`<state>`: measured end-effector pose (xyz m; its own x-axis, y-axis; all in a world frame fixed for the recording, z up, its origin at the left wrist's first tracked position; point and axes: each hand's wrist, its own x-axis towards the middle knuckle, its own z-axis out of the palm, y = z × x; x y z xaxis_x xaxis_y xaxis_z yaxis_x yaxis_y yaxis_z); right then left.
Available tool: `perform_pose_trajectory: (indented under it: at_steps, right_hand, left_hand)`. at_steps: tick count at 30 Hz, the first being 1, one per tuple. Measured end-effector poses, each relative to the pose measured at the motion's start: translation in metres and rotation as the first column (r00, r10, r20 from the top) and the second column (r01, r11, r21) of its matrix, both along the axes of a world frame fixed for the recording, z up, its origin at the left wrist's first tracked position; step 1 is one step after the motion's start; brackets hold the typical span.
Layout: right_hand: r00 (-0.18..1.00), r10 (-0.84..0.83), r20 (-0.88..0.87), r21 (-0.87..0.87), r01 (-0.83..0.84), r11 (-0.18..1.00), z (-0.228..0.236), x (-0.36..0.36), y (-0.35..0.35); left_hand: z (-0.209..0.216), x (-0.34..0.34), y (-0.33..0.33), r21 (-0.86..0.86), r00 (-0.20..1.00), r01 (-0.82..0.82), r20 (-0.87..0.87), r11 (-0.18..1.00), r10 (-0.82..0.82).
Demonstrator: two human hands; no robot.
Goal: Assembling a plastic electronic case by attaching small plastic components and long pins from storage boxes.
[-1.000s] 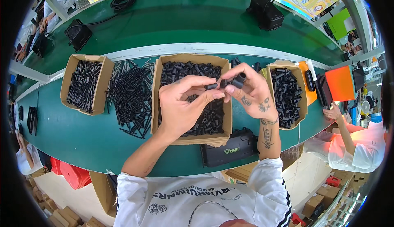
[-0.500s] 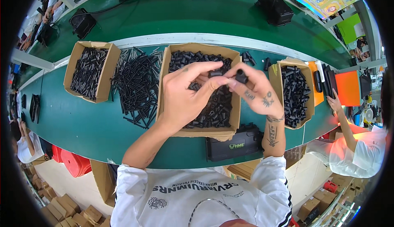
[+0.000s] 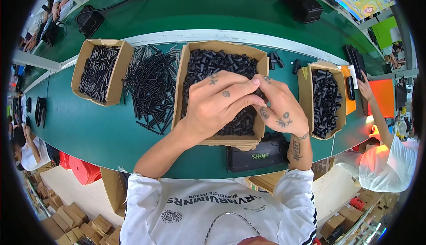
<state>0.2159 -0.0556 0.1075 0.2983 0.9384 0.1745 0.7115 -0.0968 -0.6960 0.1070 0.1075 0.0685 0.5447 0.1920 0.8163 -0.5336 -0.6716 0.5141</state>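
Observation:
Both hands meet above a cardboard box (image 3: 262, 121) heaped with short black plastic sleeves (image 3: 217, 62). My left hand (image 3: 217, 101) is closed, its fingers bent over toward the other hand and its thumb reaching the right fingers. My right hand (image 3: 284, 109) is closed as well, its fingertips touching the left ones. A dark bit of a black sleeve (image 3: 262, 96) peeks out between the hands; the fingers hide the rest. Whatever my left hand pinches is covered by its fingers.
Left stand a box of thin black rods (image 3: 98, 74) and a loose pile of black screws or rods (image 3: 153, 83). A second box of sleeves (image 3: 326, 101) stands right, with loose sleeves (image 3: 276, 59) behind. A black case (image 3: 257, 154) lies in front. A co-worker's arm (image 3: 376, 107) reaches in at right.
My hands have closed together, the left fingers now covering the black sleeve that showed in my right hand. The view has shifted slightly.

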Motion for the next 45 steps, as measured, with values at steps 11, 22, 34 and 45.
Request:
perform_pose_trajectory:
  at_steps: [11,22,34,45]
  right_hand:
    - [0.965,0.147,-0.218,0.076,-0.134,0.988,-0.010,0.007,0.000]
    - [0.965,-0.166,-0.203,-0.027,0.164,0.986,-0.008,-0.001,0.004]
    - [0.946,-0.193,-0.259,-0.015,0.196,0.980,-0.006,0.016,0.001]
    - [0.627,0.119,-0.770,0.379,0.299,0.876,-0.006,0.022,-0.007]
  left_hand:
    - [-0.016,0.000,-0.019,-0.506,0.956,0.221,-0.059,0.834,-0.289]
    - [-0.004,-0.005,-0.016,-0.260,0.957,0.053,-0.262,0.964,-0.123]
    - [0.009,-0.007,0.003,-0.711,0.890,-0.009,-0.326,0.703,-0.319]
    - [0.010,-0.007,0.001,-0.870,0.806,0.024,-0.274,0.493,-0.524]
